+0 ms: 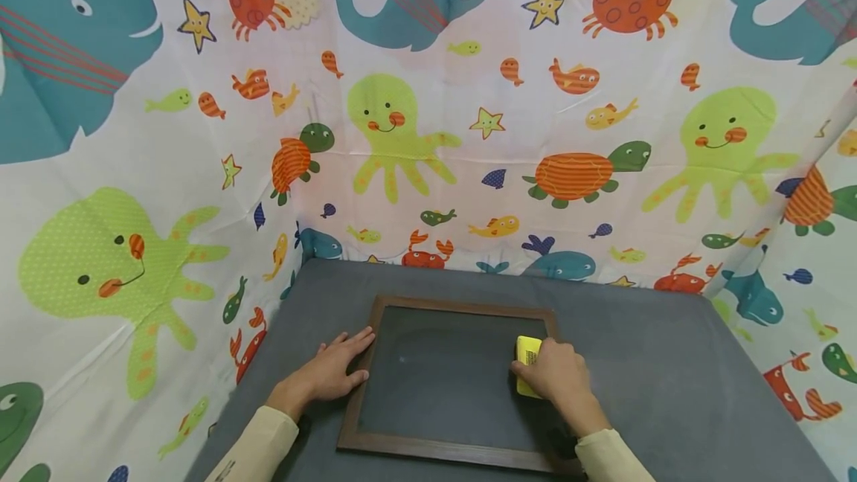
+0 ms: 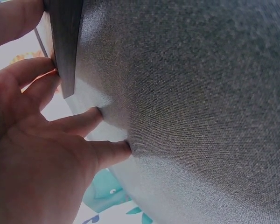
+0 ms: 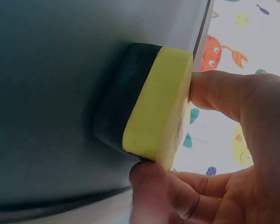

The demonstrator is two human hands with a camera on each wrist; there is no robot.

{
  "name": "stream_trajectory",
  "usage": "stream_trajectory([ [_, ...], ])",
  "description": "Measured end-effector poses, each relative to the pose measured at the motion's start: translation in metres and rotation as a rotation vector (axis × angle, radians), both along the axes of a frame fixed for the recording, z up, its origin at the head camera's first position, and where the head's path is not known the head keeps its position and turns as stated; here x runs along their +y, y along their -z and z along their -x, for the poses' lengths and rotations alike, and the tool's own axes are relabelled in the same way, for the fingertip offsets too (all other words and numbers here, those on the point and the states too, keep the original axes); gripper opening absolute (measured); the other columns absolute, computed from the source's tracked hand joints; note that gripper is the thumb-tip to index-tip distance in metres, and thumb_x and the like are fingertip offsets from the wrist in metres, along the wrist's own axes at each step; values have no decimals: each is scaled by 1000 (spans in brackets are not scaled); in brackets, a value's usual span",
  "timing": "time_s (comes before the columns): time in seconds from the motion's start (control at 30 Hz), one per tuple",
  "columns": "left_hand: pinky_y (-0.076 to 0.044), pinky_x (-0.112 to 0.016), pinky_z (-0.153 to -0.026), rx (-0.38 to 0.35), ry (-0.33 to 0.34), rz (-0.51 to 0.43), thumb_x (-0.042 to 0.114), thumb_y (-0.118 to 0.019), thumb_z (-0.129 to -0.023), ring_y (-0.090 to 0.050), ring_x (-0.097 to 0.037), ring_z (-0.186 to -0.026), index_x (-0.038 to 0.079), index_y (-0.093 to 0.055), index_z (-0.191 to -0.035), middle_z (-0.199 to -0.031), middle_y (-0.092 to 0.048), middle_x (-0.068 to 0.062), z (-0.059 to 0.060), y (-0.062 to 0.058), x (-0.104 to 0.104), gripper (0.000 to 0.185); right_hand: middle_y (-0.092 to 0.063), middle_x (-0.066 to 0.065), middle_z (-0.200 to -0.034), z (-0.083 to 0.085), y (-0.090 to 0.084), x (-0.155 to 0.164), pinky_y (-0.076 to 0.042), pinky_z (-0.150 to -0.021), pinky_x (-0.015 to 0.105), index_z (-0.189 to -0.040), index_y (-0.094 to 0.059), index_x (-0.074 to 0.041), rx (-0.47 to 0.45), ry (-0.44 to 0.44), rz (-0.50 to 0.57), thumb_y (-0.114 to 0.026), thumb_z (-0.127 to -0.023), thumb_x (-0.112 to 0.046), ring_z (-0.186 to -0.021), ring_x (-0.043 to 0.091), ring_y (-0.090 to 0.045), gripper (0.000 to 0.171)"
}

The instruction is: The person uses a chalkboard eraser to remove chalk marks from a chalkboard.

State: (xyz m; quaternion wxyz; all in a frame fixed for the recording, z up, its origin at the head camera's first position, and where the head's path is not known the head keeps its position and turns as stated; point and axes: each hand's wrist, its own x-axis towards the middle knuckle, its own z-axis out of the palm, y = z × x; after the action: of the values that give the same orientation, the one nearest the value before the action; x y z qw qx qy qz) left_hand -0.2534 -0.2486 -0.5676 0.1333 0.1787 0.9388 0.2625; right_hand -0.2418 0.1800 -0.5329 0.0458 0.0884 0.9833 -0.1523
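A dark chalkboard [image 1: 455, 378] in a brown wooden frame lies flat on the grey cloth surface. Near its right side my right hand [image 1: 557, 374] grips a yellow chalkboard eraser [image 1: 527, 363]. In the right wrist view the eraser [image 3: 154, 102] has a dark felt side against the board, with thumb and fingers pinching its yellow back. My left hand [image 1: 332, 368] rests at the board's left edge with fingers spread. The left wrist view shows some fingertips of that hand [image 2: 42, 140] touching the wooden frame [image 2: 65, 46] and others pressing the cloth.
The grey cloth [image 1: 656, 378] extends around the board. Behind it and at both sides hangs a white curtain [image 1: 462, 192] printed with whales, octopuses, crabs and turtles. A faint pale spot [image 1: 402, 359] shows on the board's left half.
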Motion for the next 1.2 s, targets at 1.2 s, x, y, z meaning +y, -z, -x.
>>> stream_trajectory([
  [1.2,-12,-88,-122,-6,-13,-6,22,-73,-107,-20,-55,-165,12,-39,-172,-183,-27,-4,0,-2,3,73,-62,12,-76,1,-3,-48,-56,-57,41,-100,-68,6,112,-80,4,-85,-89,-41,-64,26,-60,51],
])
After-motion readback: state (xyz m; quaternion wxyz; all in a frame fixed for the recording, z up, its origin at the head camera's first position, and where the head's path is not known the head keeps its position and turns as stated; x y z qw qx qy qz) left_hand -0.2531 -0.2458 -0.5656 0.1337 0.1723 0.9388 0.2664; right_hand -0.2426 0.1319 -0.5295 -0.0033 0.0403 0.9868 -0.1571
